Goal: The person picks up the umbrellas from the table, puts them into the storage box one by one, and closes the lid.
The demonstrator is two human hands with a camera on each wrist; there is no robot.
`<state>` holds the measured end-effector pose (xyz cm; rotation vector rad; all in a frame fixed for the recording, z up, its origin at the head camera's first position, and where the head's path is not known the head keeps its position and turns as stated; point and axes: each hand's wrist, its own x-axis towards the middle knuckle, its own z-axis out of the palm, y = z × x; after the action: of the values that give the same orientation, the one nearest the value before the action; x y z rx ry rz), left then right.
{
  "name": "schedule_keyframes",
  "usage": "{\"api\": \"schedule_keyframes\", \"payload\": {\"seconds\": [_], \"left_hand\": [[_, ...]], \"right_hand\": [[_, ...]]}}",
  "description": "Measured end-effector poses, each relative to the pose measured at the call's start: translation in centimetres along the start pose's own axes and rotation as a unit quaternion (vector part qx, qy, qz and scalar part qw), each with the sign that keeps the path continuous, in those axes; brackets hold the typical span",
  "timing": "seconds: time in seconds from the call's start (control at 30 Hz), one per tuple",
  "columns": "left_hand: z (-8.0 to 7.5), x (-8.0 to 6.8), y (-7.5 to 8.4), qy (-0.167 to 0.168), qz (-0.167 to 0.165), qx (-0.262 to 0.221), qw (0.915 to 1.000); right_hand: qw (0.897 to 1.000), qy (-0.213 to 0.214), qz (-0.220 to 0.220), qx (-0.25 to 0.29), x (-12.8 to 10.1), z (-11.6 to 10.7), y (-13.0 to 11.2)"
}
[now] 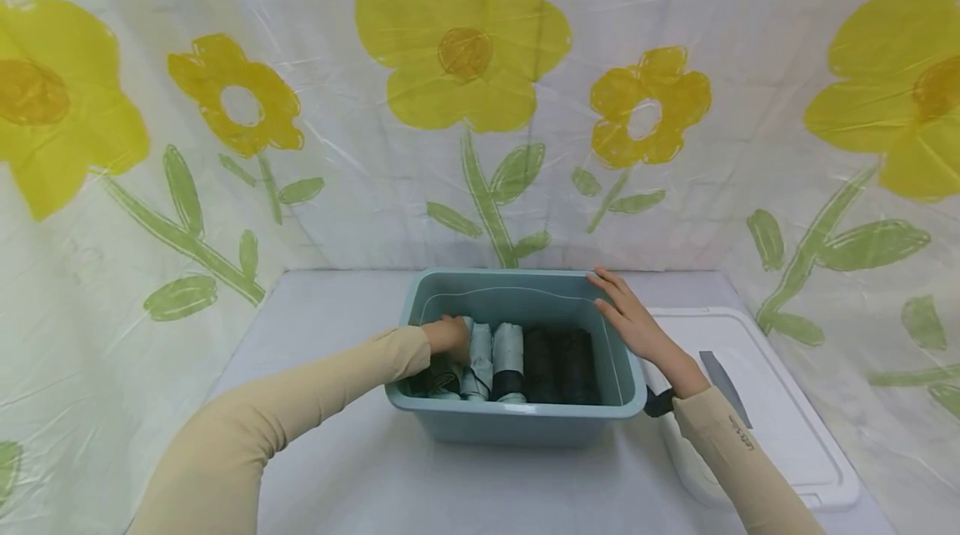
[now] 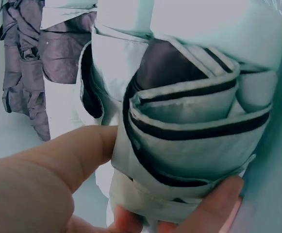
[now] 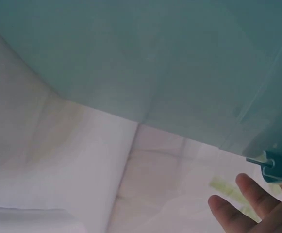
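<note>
A teal plastic bin (image 1: 525,425) stands on the table, with rolled garments packed side by side in it. My left hand (image 1: 447,337) reaches into the bin's left end and grips a pale rolled garment with dark stripes (image 2: 189,126), thumb (image 2: 82,150) on one side and fingertips (image 2: 221,201) underneath. Beside it lie further pale rolls (image 1: 495,360) and black rolls (image 1: 558,364). My right hand (image 1: 636,321) rests flat along the bin's right rim, fingers straight. The right wrist view shows only the bin's outer wall (image 3: 155,63) and those fingers (image 3: 247,208).
A white lid or box (image 1: 772,410) lies on the table just right of the bin, under my right forearm. A flower-printed sheet (image 1: 480,102) hangs behind and at both sides. Dark garments (image 2: 24,73) sit further along inside the bin.
</note>
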<state>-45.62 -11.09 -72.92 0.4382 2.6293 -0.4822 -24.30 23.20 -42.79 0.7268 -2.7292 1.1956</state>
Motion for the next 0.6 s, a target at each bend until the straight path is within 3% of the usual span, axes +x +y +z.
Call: {"api": "schedule_keyframes", "payload": {"seconds": [0.07, 0.17, 0.2, 0.23, 0.3, 0.4, 0.47, 0.53, 0.6], "left_hand": [[-1.1, -1.7, 0.0, 0.003, 0.013, -0.008, 0.9999], [-5.9, -9.2, 0.5, 0.015, 0.042, -0.018, 0.9988], [-6.4, -10.1, 0.5, 0.021, 0.049, -0.032, 0.9981], [-6.6, -10.3, 0.4, 0.024, 0.056, -0.040, 0.9973], [-5.8, -8.7, 0.2, 0.032, 0.059, -0.063, 0.9957], [-2.7, -3.8, -0.6, 0.056, 0.072, -0.097, 0.9911], [-1.8, -2.3, -0.7, 0.057, 0.073, -0.112, 0.9894], [-3.5, -4.6, -0.3, 0.048, 0.069, -0.130, 0.9880], [-7.8, -10.6, 0.7, 0.018, 0.045, -0.159, 0.9861]], "right_hand": [[1.000, 0.000, -0.001, 0.000, 0.0, 0.0, 0.0], [1.000, 0.000, -0.002, 0.000, 0.0, 0.0, 0.1], [1.000, 0.000, -0.003, -0.001, 0.0, 0.0, 0.1], [1.000, 0.000, -0.003, -0.002, 0.0, 0.0, 0.1], [1.000, 0.002, -0.003, -0.002, 0.0, 0.0, 0.1], [1.000, 0.001, -0.004, 0.000, 0.1, 0.0, 0.1], [1.000, -0.001, -0.004, 0.001, 0.1, 0.0, 0.0], [1.000, -0.003, -0.004, 0.000, 0.1, 0.0, 0.0], [1.000, -0.002, -0.002, -0.001, 0.0, 0.0, 0.0]]}}
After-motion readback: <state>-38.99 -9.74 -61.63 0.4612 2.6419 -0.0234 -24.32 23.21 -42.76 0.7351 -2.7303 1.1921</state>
